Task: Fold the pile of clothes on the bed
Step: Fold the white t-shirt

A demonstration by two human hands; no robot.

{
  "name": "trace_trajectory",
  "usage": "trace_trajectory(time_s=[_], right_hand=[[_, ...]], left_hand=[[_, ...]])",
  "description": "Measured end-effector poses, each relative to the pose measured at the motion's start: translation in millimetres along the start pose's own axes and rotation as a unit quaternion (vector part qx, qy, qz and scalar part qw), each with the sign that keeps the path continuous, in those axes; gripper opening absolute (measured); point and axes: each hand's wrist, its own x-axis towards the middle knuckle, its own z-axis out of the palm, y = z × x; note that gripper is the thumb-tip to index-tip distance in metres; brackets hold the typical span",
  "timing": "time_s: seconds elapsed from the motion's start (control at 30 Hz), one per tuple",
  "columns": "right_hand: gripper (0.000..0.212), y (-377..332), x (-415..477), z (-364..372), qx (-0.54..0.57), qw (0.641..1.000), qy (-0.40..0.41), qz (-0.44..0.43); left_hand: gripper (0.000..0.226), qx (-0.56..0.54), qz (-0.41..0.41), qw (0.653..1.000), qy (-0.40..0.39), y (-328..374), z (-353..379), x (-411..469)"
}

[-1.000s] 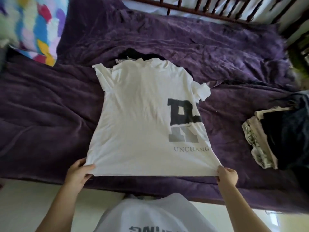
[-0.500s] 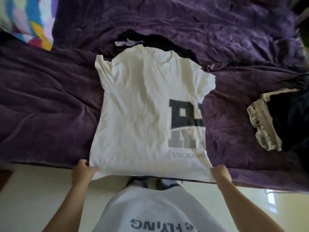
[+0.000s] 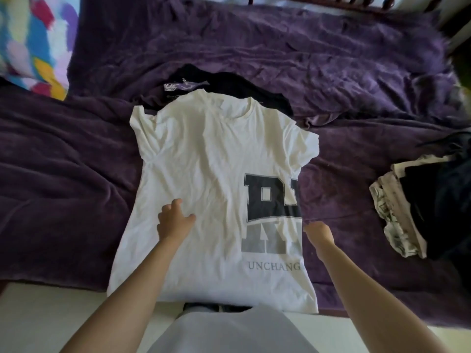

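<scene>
A white T-shirt [image 3: 204,161] with a dark block print lies flat on the purple blanket [image 3: 63,187], collar away from me and hem hanging over the bed's near edge. My left hand [image 3: 174,220] rests on the shirt's lower left part with fingers spread. At the shirt's right side edge, beside the print, my right hand [image 3: 318,231] has its fingers curled onto the fabric edge. A dark garment [image 3: 229,84] lies partly under the collar.
A stack of folded clothes [image 3: 397,212], pale printed and dark pieces, sits at the right. A colourful pillow [image 3: 33,42] lies at the far left. The dark bed rail [image 3: 331,2] runs along the far side. The pale floor [image 3: 38,314] is below the bed edge.
Both hands let go of the hem corners and moved up the shirt. The left now lies on the fabric and the right is at the side edge. The shirt sits lower, over the bed edge.
</scene>
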Motion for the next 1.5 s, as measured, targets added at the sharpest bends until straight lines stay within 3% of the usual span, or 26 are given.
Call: trace_trajectory(time_s=[0.3, 0.53, 0.6, 0.67, 0.8, 0.9, 0.97, 1.07, 1.17, 1.27, 1.33, 1.4, 1.5], right_hand=[[0.033, -69, 92, -39, 0.034, 0.999, -0.001, -0.015], [0.050, -120, 189, -56, 0.143, 0.990, 0.012, -0.003], [0.040, -129, 206, -52, 0.169, 0.986, 0.000, -0.002], [0.025, -138, 215, -43, 0.247, 0.969, -0.013, 0.007], [0.028, -154, 220, -36, 0.375, 0.926, -0.042, 0.019], [0.017, -155, 217, -38, 0.283, 0.951, -0.119, -0.022], [0.015, -157, 211, -49, 0.178, 0.975, -0.088, -0.100], [0.013, -167, 195, -72, 0.201, 0.959, -0.051, -0.191], [0.011, -171, 183, -89, 0.206, 0.944, -0.098, -0.237], [0.013, -170, 182, -95, 0.180, 0.951, -0.120, -0.221], [0.015, -167, 191, -97, 0.164, 0.969, -0.037, -0.183], [0.039, -160, 199, -98, 0.094, 0.988, 0.057, -0.110], [0.059, -148, 188, -89, 0.008, 0.994, 0.112, -0.019]], left_hand=[[0.054, -0.017, 0.034, 0.998, -0.041, 87, 21, 53], [0.050, -0.030, 0.036, 0.998, -0.045, 125, 41, 106], [0.050, -0.031, 0.033, 0.998, -0.046, 128, 45, 114], [0.049, -0.022, 0.031, 0.998, -0.048, 127, 48, 118], [0.048, -0.022, 0.031, 0.998, -0.051, 123, 47, 121], [0.047, -0.016, 0.022, 0.998, -0.056, 119, 45, 122], [0.047, -0.014, 0.023, 0.998, -0.062, 118, 46, 119], [0.046, -0.019, 0.028, 0.998, -0.060, 116, 47, 112], [0.044, -0.031, 0.029, 0.998, -0.055, 112, 46, 102], [0.044, -0.037, 0.030, 0.998, -0.051, 105, 42, 93], [0.046, -0.041, 0.030, 0.997, -0.052, 100, 39, 87], [0.046, -0.042, 0.021, 0.998, -0.050, 95, 37, 80], [0.046, -0.044, 0.000, 0.998, -0.049, 85, 34, 68]])
